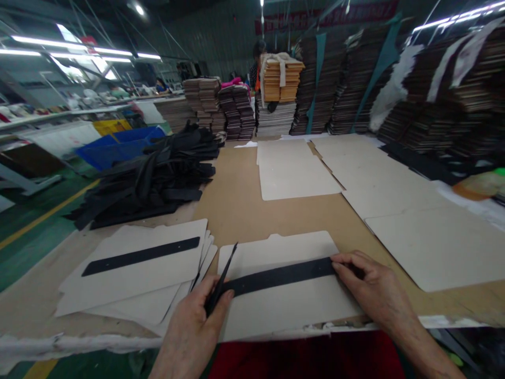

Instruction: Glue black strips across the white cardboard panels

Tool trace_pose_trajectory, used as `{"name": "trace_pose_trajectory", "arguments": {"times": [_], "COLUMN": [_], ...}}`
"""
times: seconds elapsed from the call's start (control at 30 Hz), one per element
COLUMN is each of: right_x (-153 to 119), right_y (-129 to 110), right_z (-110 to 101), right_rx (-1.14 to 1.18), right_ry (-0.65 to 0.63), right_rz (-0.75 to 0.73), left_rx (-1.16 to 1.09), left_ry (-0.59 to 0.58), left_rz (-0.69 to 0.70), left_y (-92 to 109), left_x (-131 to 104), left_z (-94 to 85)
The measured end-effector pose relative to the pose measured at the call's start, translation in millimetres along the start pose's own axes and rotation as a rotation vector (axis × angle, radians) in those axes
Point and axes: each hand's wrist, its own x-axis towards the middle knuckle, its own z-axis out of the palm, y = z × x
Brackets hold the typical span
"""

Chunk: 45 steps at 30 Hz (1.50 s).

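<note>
A black strip (pixel 280 276) stretches between my two hands over a pale board (pixel 284 311) near the table's front edge. My left hand (pixel 201 316) is closed on the strip's left end and also holds a thin, pointed black tool (pixel 223 279), its tip upward. At the strip's right end, my right hand (pixel 373 287) pinches the corner between thumb and fingers. Left of my hands lies a stack of pale boards (pixel 130 292), the top one bearing another black strip (pixel 142 256).
Black strips (pixel 158 173) are heaped at the back left beside a blue bin (pixel 122 143). Pale boards (pixel 295 173) lie farther back, and more boards (pixel 442 247) cover the right side. Tall stacks (pixel 331 84) line the back; a person (pixel 258 63) stands behind them.
</note>
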Motion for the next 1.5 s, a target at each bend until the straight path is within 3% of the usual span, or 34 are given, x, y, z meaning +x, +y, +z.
{"name": "trace_pose_trajectory", "arguments": {"times": [0.7, 1.23, 1.37, 1.5], "right_x": [-2.7, -7.7, -12.0, -10.7], "right_y": [0.8, 0.1, 2.9, 23.4], "right_z": [7.2, 11.8, 10.5, 11.9], "right_rx": [-0.076, -0.257, -0.369, -0.417], "right_ry": [0.071, 0.092, 0.137, 0.102], "right_rz": [-0.075, -0.158, -0.267, -0.383], "left_rx": [0.072, 0.073, -0.041, -0.115], "left_ry": [0.096, 0.068, 0.100, 0.046], "left_rz": [-0.008, -0.004, 0.070, 0.286], "left_y": [-8.8, -8.1, -1.9, -4.8], "left_x": [8.3, 10.1, -3.2, -19.2], "left_z": [5.1, 7.8, 3.8, -3.5]}}
